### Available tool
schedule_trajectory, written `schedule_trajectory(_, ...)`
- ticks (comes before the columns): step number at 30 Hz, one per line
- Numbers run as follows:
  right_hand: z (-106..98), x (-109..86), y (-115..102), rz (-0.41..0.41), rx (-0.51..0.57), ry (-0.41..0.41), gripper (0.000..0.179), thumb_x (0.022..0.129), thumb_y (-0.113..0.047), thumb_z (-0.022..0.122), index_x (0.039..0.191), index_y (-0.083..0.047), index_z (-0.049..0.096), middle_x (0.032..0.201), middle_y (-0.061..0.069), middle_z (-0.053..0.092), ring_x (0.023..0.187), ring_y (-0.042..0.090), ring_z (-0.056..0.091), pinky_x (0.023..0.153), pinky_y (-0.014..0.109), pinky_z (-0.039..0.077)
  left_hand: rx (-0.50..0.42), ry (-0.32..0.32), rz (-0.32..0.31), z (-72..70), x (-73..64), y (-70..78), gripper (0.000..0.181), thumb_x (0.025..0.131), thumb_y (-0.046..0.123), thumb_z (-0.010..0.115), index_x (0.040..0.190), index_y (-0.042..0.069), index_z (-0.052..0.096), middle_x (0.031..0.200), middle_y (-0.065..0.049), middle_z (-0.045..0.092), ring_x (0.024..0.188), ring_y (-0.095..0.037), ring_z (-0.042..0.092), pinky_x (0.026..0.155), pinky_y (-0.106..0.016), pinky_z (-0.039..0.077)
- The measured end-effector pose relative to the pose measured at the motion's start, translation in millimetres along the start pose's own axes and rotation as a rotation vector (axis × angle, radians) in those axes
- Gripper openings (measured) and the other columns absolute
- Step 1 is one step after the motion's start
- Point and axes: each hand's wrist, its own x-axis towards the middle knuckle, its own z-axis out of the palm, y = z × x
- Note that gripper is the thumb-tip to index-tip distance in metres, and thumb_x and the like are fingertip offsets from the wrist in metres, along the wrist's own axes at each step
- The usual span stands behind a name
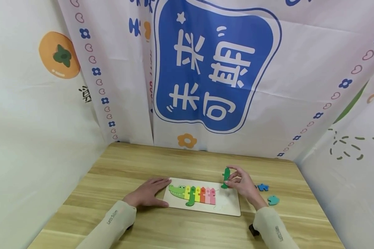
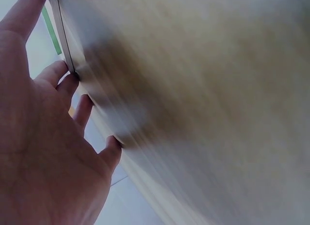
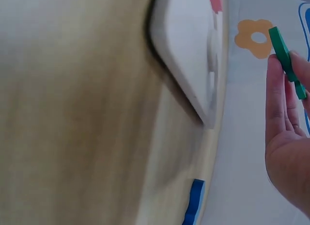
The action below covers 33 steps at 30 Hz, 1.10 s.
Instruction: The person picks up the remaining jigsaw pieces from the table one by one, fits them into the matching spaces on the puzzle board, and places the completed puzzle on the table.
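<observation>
A pale puzzle board [image 1: 229,207] lies on the table, partly filled with a crocodile [image 1: 177,191] whose green head is at the left and whose yellow, green, red and pink body pieces follow to the right. My left hand [image 1: 149,193] rests at the board's left end, fingers stretched out and thumb along the near corner. Above the board's right part, my right hand [image 1: 241,183] pinches a dark green puzzle piece [image 1: 226,174] between thumb and fingers, held upright. In the right wrist view that green piece [image 3: 286,60] shows edge-on, raised over the board.
To the right of the board lie a blue puzzle piece [image 1: 263,187] and a teal puzzle piece [image 1: 273,200]. The wooden table [image 1: 137,162] ends at a printed cloth [image 1: 127,86] hung behind it, with more cloth on both sides.
</observation>
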Motion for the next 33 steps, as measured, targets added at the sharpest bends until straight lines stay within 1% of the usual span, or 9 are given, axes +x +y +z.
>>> schedule_trajectory(5,5.8,-9.4,5.3,0.006,-0.084,-0.032,0.067,0.086,-0.002,0.083,0.145,-0.019,0.057,0.102,0.011,0.064,0.086,0.021,0.069,0.076,0.035,0.062,0.005,-0.006,-0.007,-0.5,0.4,0.0,0.101,0.084,0.073,0.07,0.164,0.026,0.031,0.17,-0.004,0.032,0.156,-0.039,0.027,0.124,-0.065,0.023)
schedule_trajectory(7,6.4,-13.7,5.2,0.001,-0.112,-0.064,0.065,0.085,-0.005,0.085,0.143,-0.019,0.058,0.1,0.011,0.065,0.085,0.021,0.068,0.072,0.032,0.06,0.007,-0.007,-0.008,0.0,1.4,0.4,0.101,0.084,0.073,0.071,0.164,0.027,0.031,0.17,-0.003,0.032,0.156,-0.039,0.027,0.124,-0.065,0.023)
schedule_trajectory(10,8.7,-21.0,3.5,-0.004,-0.128,-0.117,0.064,0.083,-0.007,0.086,0.14,-0.018,0.059,0.098,0.012,0.066,0.082,0.022,0.067,0.068,0.033,0.059,0.003,-0.009,-0.011,1.6,2.1,0.5,0.1,0.084,0.073,0.071,0.164,0.028,0.031,0.17,-0.002,0.031,0.157,-0.038,0.026,0.125,-0.064,0.023)
schedule_trajectory(14,14.2,-28.3,2.6,-0.007,-0.132,-0.175,0.064,0.083,-0.009,0.087,0.139,-0.015,0.059,0.097,0.012,0.066,0.078,0.023,0.067,0.064,0.034,0.06,-0.007,-0.007,-0.011,2.7,0.4,0.2,0.101,0.084,0.072,0.072,0.164,0.027,0.031,0.17,-0.005,0.032,0.156,-0.039,0.027,0.124,-0.065,0.024)
schedule_trajectory(20,20.3,-35.4,4.8,-0.016,-0.152,-0.17,0.066,0.083,-0.01,0.088,0.141,-0.01,0.057,0.093,0.01,0.067,0.071,0.023,0.067,0.055,0.033,0.058,-0.006,0.004,-0.002,2.3,-0.6,-1.1,0.1,0.084,0.071,0.072,0.164,0.025,0.032,0.17,-0.007,0.033,0.155,-0.041,0.028,0.123,-0.066,0.025)
schedule_trajectory(26,24.8,-36.7,7.5,-0.014,-0.148,-0.182,0.064,0.083,-0.01,0.087,0.141,-0.01,0.058,0.092,0.009,0.067,0.071,0.022,0.068,0.055,0.031,0.058,0.004,0.005,-0.001,2.5,-0.7,-1.4,0.101,0.084,0.072,0.071,0.164,0.025,0.032,0.17,-0.007,0.033,0.155,-0.041,0.028,0.123,-0.066,0.025)
schedule_trajectory(33,26.5,-36.1,12.2,-0.033,-0.121,-0.207,0.062,0.086,-0.01,0.085,0.141,-0.003,0.056,0.09,0.01,0.068,0.069,0.02,0.067,0.053,0.032,0.057,-0.018,0.0,-0.019,1.6,-1.2,-0.2,0.101,0.083,0.073,0.071,0.164,0.028,0.031,0.17,-0.003,0.033,0.156,-0.038,0.028,0.123,-0.065,0.025)
